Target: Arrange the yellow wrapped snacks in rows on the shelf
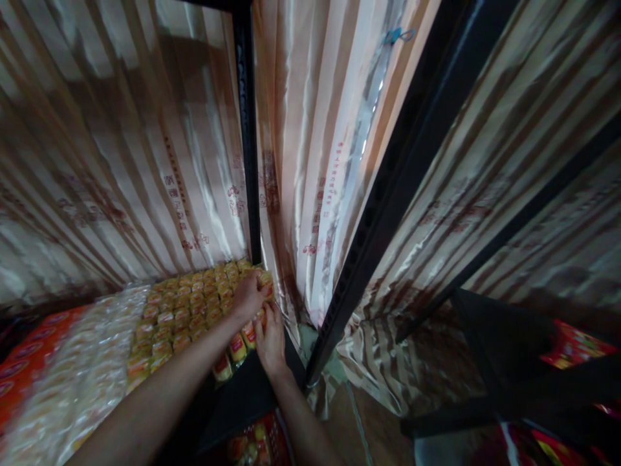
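Rows of small yellow wrapped snack packets (182,317) stand closely packed on a dark shelf (242,400). At the far right corner of these rows, my left hand (248,296) has its fingers closed on a yellow packet (265,283). Just below it and nearer to me, my right hand (270,340) holds another packet (262,317) between thumb and fingers at the right edge of the block. Some front packets (237,349) with red labels show beneath my left wrist. My left forearm hides part of the rows.
Clear-wrapped pale packets (97,343) and an orange-red package (36,353) lie to the left. A black shelf post (378,213) rises close on my right; a thinner post (248,129) stands behind the packets. Striped curtains (310,129) hang behind. Red packages (577,344) sit on the right shelf.
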A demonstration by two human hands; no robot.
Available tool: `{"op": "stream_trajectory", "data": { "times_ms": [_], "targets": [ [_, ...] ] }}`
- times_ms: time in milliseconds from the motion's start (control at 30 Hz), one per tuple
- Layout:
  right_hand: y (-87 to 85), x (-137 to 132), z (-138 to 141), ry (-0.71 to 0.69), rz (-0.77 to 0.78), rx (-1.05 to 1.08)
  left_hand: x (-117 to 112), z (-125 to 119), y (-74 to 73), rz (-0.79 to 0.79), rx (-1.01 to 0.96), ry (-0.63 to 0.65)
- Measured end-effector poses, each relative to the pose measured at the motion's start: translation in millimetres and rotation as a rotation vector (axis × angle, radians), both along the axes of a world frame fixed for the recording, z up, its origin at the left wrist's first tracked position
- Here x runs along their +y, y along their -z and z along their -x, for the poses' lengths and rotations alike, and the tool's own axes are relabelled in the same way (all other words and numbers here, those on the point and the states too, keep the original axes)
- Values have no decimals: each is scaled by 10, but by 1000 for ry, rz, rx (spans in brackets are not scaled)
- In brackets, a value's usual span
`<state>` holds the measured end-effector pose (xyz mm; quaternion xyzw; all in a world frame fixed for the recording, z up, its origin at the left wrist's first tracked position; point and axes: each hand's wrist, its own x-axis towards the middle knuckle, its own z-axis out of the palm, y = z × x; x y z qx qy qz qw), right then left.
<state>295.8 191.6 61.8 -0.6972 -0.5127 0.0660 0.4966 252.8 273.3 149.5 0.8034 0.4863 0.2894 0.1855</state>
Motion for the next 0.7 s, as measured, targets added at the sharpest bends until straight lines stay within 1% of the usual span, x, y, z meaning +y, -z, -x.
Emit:
{"op": "stream_trajectory", "data": {
  "times_ms": [133,233,333,467,533,633,700],
  "targets": [
    [-78,-45,23,62,14,-38,52,6,96,7,44,8],
    [-104,-50,20,83,-14,-70,32,8,116,31,145,10],
    [-62,-32,-5,69,-43,-68,-47,-12,70,19,254,-1],
    [20,-10,-36,16,-57,-83,-141,-72,-15,-36,359,-57],
    [29,-9,-39,24,-78,-86,-154,-104,-50,-25,412,-74],
    [12,-13,-34,51,-119,-71,-140,-128,-85,-3,438,-82],
    [4,-13,-30,55,-139,-63,-123,-119,-88,-23,417,-86]
  ]
}}
